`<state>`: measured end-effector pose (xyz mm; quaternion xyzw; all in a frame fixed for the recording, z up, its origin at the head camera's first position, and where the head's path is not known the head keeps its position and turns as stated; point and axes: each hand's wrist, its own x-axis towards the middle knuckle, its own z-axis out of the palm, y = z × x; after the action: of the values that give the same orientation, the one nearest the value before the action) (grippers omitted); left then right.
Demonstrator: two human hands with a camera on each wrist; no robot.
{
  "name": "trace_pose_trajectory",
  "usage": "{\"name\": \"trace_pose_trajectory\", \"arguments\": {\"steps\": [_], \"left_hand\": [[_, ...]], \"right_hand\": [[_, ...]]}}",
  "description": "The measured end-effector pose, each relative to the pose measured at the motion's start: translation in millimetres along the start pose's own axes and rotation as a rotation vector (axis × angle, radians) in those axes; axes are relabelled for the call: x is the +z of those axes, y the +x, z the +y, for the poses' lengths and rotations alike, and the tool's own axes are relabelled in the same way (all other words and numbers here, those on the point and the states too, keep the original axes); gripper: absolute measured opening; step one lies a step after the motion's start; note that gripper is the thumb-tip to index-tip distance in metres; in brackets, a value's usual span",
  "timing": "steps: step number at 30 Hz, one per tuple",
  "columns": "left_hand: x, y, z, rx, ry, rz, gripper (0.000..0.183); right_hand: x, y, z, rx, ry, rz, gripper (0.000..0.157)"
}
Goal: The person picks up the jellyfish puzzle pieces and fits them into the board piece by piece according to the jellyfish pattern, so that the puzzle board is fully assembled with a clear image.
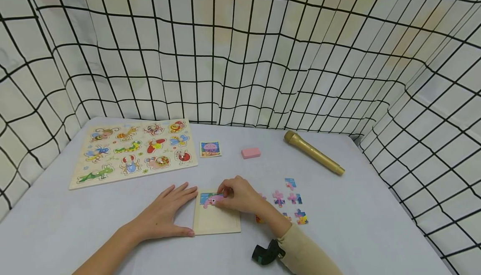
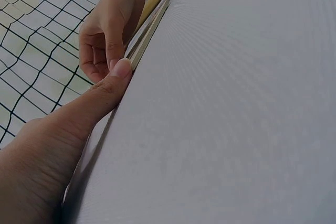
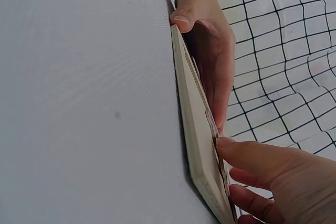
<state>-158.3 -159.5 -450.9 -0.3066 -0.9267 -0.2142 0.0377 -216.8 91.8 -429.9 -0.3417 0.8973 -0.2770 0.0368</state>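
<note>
A small pale wooden puzzle board [image 1: 216,221] lies in front of me. Joined jigsaw pieces [image 1: 205,198] with a pink animal on blue run along its top edge. My left hand [image 1: 165,213] is spread flat beside the board, with thumb and fingertips at its left edge. Over the board's upper right, my right hand [image 1: 241,195] pinches a jigsaw piece, mostly hidden under the fingers. In the right wrist view, the right thumb and fingertips [image 3: 224,142] are right at the thin pieces on the board [image 3: 197,150]. Loose jigsaw pieces [image 1: 279,198] lie right of the board, some behind the right wrist.
A large wooden insect puzzle [image 1: 139,149] lies at the back left. Beside it are a small picture card [image 1: 210,149], a pink block [image 1: 250,153] and a gold microphone [image 1: 314,152]. Black netting [image 1: 240,57] surrounds the white table [image 1: 360,225].
</note>
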Motion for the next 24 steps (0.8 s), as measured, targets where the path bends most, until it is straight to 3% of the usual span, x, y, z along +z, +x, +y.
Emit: {"name": "trace_pose_trajectory", "arguments": {"steps": [24], "left_hand": [[-0.8,-0.4,0.9,0.029,0.008,0.026,0.100]], "right_hand": [[3.1,0.0,2.7,-0.039,-0.024,0.035,0.015]]}}
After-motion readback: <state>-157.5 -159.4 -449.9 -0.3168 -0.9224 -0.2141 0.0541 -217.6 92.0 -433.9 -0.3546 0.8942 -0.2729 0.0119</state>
